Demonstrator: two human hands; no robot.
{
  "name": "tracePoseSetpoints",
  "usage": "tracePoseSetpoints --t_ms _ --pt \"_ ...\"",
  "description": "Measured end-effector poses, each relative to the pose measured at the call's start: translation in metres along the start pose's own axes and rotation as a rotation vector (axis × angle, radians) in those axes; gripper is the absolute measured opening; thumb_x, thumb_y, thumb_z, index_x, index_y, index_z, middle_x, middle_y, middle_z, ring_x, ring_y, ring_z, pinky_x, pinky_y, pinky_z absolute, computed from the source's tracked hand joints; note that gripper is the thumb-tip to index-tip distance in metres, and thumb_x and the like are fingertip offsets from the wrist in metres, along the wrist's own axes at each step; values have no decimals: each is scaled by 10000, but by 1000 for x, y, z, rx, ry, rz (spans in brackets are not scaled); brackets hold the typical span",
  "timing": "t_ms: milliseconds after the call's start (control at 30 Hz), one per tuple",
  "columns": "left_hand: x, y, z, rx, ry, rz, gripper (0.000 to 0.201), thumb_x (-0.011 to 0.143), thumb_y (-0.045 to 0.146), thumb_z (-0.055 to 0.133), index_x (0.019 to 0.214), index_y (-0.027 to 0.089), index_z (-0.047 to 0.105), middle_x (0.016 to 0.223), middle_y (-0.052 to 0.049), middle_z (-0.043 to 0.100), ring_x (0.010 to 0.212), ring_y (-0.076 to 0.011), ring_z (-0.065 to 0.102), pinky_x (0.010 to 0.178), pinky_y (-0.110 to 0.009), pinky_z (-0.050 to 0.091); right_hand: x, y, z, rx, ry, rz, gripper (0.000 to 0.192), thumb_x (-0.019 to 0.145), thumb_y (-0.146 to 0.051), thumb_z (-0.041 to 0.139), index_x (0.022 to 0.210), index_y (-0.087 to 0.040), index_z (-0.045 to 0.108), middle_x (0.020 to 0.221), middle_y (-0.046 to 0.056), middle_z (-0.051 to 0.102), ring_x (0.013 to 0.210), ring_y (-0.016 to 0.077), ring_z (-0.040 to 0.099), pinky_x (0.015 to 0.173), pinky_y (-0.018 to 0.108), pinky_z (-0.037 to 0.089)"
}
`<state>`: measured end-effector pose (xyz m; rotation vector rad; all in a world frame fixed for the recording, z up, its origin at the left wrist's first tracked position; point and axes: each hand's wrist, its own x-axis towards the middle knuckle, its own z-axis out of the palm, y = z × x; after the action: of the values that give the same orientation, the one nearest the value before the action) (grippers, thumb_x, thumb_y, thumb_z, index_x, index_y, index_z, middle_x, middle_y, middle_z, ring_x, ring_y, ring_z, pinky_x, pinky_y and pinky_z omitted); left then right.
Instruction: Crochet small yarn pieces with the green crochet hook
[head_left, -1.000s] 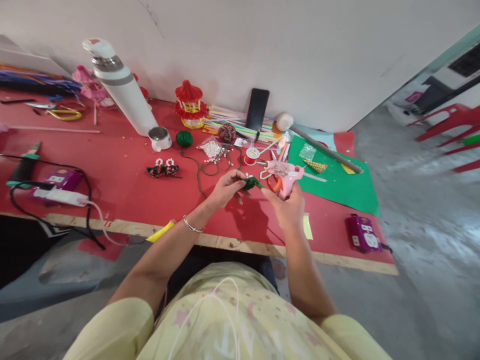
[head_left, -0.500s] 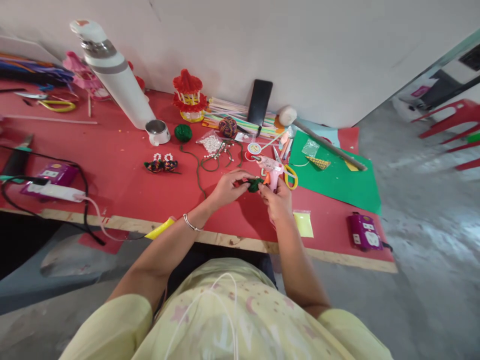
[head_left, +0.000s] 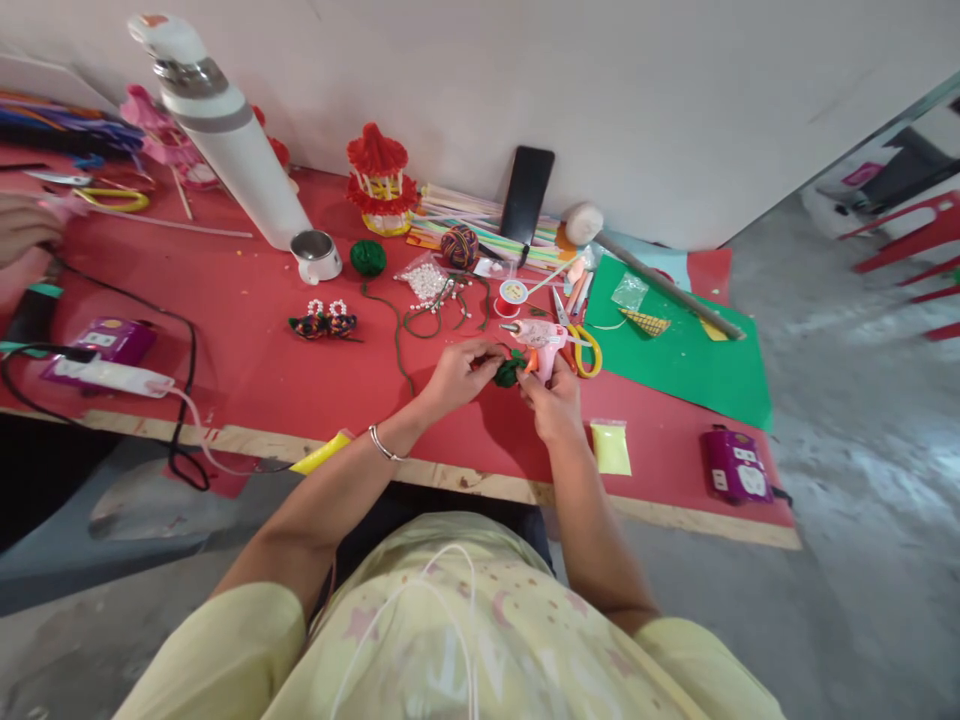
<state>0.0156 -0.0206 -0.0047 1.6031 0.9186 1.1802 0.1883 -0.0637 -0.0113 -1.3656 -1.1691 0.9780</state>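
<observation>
A small dark green yarn piece (head_left: 508,370) is between my two hands, above the red table. My left hand (head_left: 463,378) pinches at its left side with thumb and fingertips. My right hand (head_left: 555,405) is closed round the handle of a pink glue gun (head_left: 541,337) with an orange trigger, its nozzle pointing left above the yarn piece. The right thumb and finger also touch the yarn piece's right edge. Yellow-handled scissors (head_left: 587,352) lie just right of the gun, and a red thread spool (head_left: 512,293) behind it.
At far left another person's hand (head_left: 26,225) reaches in. Around stand a white bottle (head_left: 232,150), a metal cup (head_left: 316,257), a green yarn ball (head_left: 368,259), a bag of beads (head_left: 424,279), a mallet (head_left: 652,270) and purple power sockets (head_left: 735,465). A black cable (head_left: 187,370) crosses the left edge.
The glue gun has tipped to a more level pose over the yarn piece, its nozzle shifting slightly left. Another person's hand has come into view at far left. My view shifted a little.
</observation>
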Motion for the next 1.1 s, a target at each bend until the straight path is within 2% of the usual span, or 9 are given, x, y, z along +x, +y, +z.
tracePoseSetpoints --t_ms 100,267,400,500,633,767,900,1100 --pt "0 -2 3 -78 -6 -49 135 863 231 635 856 140 735 790 -37 723 709 -133 633 684 -241 501 -1 0 0 102 -6 35 260 795 -370 744 907 -243 546 642 -92 469 510 88 421 487 235 366" --pt "0 -3 1 -120 -26 -106 167 871 279 665 860 125 727 741 -21 696 647 -112 608 617 -218 474 -5 -6 -3 -10 -3 -50 232 791 -318 751 957 -223 620 712 -58 569 585 110 495 542 249 425" --pt "-2 -1 0 -193 -46 -286 229 856 357 721 903 134 696 604 32 607 425 -70 494 420 -188 364 -8 -7 -1 -87 58 -118 235 773 -285 768 954 -218 635 724 -50 588 597 113 497 552 253 426" --pt "-3 3 1 -346 -27 -333 398 843 473 754 1046 136 696 768 -17 695 464 -73 543 388 -181 383 -7 -4 4 24 96 -70 266 791 -328 769 988 -228 622 701 -62 572 561 102 479 529 245 410" --pt "-4 7 1 -508 -89 -259 539 785 456 826 1195 141 673 1076 -109 733 754 -141 681 510 -191 496 -2 -2 7 282 112 17 378 752 -386 803 1024 -255 575 669 -94 514 478 65 397 446 210 297" --pt "-6 7 2 -361 -111 -98 539 730 315 886 1189 142 663 1166 -123 707 1001 -193 692 725 -229 545 -1 -7 8 436 128 80 458 658 -377 853 986 -257 558 632 -113 490 430 40 349 409 193 220" --pt "-8 2 7 -150 -29 31 435 734 283 871 1100 137 687 1065 -95 711 989 -187 680 828 -275 539 -2 -11 11 487 134 130 480 613 -348 862 958 -261 541 582 -129 462 411 39 350 397 179 191" --pt "-8 2 8 -74 26 78 360 765 191 762 1112 141 682 1016 -65 699 927 -172 689 833 -294 563 -5 -11 7 393 108 153 452 656 -339 833 1035 -258 599 668 -93 552 456 53 422 397 184 223"
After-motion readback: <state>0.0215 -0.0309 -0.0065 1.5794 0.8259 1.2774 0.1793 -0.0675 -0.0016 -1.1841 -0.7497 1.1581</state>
